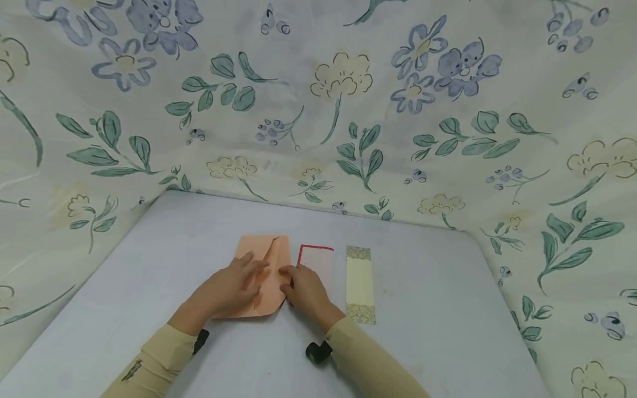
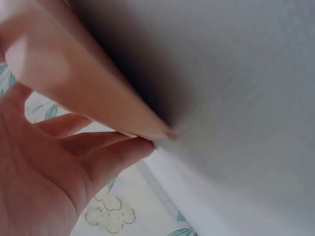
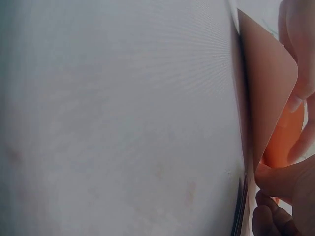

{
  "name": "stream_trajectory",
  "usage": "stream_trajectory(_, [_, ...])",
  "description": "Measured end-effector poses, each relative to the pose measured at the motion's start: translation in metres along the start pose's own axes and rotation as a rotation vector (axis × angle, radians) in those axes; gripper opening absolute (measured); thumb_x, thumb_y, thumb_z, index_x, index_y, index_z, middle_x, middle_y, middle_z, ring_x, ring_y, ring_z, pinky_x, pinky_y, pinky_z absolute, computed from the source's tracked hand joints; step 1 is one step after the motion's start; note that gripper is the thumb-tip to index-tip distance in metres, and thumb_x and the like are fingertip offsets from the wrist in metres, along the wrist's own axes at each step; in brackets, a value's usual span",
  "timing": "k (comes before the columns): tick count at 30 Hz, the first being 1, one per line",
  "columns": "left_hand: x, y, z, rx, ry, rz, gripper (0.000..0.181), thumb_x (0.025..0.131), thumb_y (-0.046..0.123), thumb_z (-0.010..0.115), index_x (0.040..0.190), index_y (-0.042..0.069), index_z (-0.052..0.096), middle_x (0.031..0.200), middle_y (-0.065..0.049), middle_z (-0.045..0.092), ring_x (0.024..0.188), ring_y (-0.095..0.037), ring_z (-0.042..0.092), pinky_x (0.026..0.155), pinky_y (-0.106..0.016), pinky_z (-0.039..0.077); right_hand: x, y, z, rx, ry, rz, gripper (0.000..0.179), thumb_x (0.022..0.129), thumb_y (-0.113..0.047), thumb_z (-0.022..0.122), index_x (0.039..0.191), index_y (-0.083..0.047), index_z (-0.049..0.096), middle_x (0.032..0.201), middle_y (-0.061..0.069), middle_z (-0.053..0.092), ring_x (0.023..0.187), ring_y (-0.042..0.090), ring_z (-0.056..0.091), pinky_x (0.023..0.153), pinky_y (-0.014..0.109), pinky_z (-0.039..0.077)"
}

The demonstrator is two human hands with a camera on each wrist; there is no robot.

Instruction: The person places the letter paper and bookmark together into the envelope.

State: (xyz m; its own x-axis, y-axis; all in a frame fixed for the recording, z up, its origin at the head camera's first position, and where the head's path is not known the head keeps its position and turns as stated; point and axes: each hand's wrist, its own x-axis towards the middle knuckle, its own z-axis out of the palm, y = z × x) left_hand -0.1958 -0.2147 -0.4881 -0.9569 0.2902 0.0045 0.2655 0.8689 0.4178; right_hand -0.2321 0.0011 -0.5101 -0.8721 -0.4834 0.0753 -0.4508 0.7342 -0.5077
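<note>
An orange paper envelope [image 1: 271, 298] lies on the table with a creased flap across its front. My left hand [image 1: 231, 284] rests over its left part, fingers spread and nearly straight. In the left wrist view, the fingers of that hand [image 2: 44, 157] touch along the paper's edge. At the right edge of the envelope, my right hand [image 1: 306, 290] pinches the paper between thumb and index finger. The right wrist view shows that hand [image 3: 285, 196] at the lower right, with the envelope's corner [image 3: 268, 78] tilted up off the table.
Just right of the envelope lies a pale card with a red border [image 1: 318, 258], partly under my right hand. Farther right is a cream paper strip [image 1: 359, 282] with patterned ends. The white table [image 1: 428, 309] meets floral fabric [image 1: 288, 110] at its back and sides.
</note>
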Motion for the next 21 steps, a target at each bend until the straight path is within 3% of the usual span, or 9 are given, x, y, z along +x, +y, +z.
stream_trajectory(4, [-0.0005,0.0007,-0.0009,-0.010,-0.013,-0.007,0.054,0.096,0.028,0.065,0.148,0.019,0.052,0.159,-0.029,0.031,0.139,-0.059,0.035,0.098,-0.068,0.043,0.0011,0.0004,0.0011,-0.011,-0.001,0.002,0.035,0.095,-0.019,0.074,0.128,-0.011,0.068,0.090,-0.002,0.064,0.076,0.011,0.051,0.070,0.021,0.045])
stream_trajectory(8, [-0.0007,0.0010,-0.0003,0.008,0.002,-0.001,0.055,0.097,0.038,0.065,0.147,0.018,0.053,0.158,-0.031,0.033,0.138,-0.059,0.036,0.097,-0.069,0.044,0.0014,0.0007,0.0022,-0.024,0.001,0.006,0.035,0.095,-0.020,0.074,0.129,-0.012,0.068,0.093,-0.002,0.066,0.077,0.010,0.051,0.071,0.022,0.046])
stream_trajectory(13, [-0.0020,0.0009,-0.0004,0.021,0.011,-0.007,0.066,0.093,0.053,0.068,0.146,0.018,0.054,0.157,-0.032,0.033,0.136,-0.061,0.037,0.098,-0.070,0.043,0.0004,-0.0002,0.0011,-0.033,0.022,-0.011,0.034,0.095,-0.019,0.073,0.128,-0.012,0.068,0.099,0.000,0.069,0.079,0.011,0.053,0.074,0.023,0.048])
stream_trajectory(21, [-0.0006,-0.0002,-0.0015,0.015,-0.019,-0.030,0.077,0.086,0.059,0.073,0.148,0.018,0.051,0.158,-0.032,0.031,0.136,-0.063,0.036,0.097,-0.071,0.042,0.0010,0.0005,0.0005,-0.032,0.025,-0.010,0.033,0.094,-0.017,0.073,0.127,-0.012,0.068,0.094,0.000,0.068,0.077,0.012,0.053,0.072,0.024,0.047])
